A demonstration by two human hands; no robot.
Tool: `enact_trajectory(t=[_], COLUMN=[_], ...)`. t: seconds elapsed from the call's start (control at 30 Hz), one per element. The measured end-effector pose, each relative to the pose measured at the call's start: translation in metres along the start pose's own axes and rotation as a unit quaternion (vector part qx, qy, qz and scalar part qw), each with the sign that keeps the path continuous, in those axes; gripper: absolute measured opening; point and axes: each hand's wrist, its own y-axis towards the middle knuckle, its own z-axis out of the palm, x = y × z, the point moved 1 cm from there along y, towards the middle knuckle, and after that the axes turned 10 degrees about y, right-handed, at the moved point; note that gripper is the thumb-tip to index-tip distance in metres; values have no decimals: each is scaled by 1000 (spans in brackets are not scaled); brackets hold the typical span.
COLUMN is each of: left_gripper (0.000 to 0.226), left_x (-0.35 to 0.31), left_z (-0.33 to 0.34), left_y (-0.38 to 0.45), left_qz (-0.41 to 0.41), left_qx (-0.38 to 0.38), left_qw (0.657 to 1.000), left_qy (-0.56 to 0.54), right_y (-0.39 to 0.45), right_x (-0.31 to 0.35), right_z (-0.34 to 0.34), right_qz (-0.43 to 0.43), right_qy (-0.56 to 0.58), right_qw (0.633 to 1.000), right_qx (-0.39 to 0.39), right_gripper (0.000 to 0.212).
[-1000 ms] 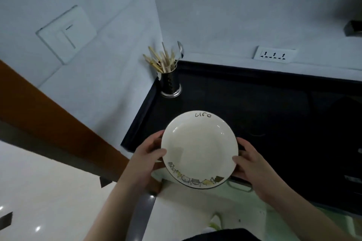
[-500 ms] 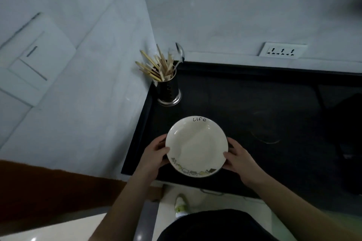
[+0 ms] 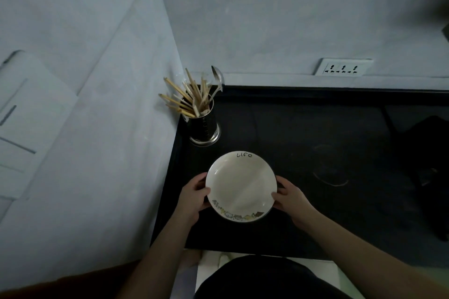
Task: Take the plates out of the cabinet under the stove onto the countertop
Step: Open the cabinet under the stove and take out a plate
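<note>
A white plate (image 3: 240,183) with the word "life" on its far rim and a drawn pattern on its near rim is over the left part of the black countertop (image 3: 328,153). My left hand (image 3: 194,195) grips its left rim, thumb on top. On the opposite rim my right hand (image 3: 290,198) holds it the same way. I cannot tell whether the plate touches the countertop. The cabinet is out of view.
A metal holder (image 3: 204,124) with chopsticks and a spoon stands at the counter's back left corner, just beyond the plate. A dark object (image 3: 427,165) lies at the right. White tiled walls close the left and back, with a socket strip (image 3: 343,68).
Both hands carried the plate forward from the counter's front edge to over the countertop, nearer the chopstick holder. The view rose and now looks down on the counter.
</note>
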Motion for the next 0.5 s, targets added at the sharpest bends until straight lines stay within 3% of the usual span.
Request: enact_trajectory(t=[0.5], left_gripper=[51], left_x=[3], left_z=[11], left_y=[17], left_qz=[14], left_qx=[-34], left_qw=[999], left_qy=[40], right_y=[14], right_x=[7], right_z=[-4], right_qz=[-24], right_qy=[-27], right_qw=[999], right_qx=[-8], right_gripper=[60])
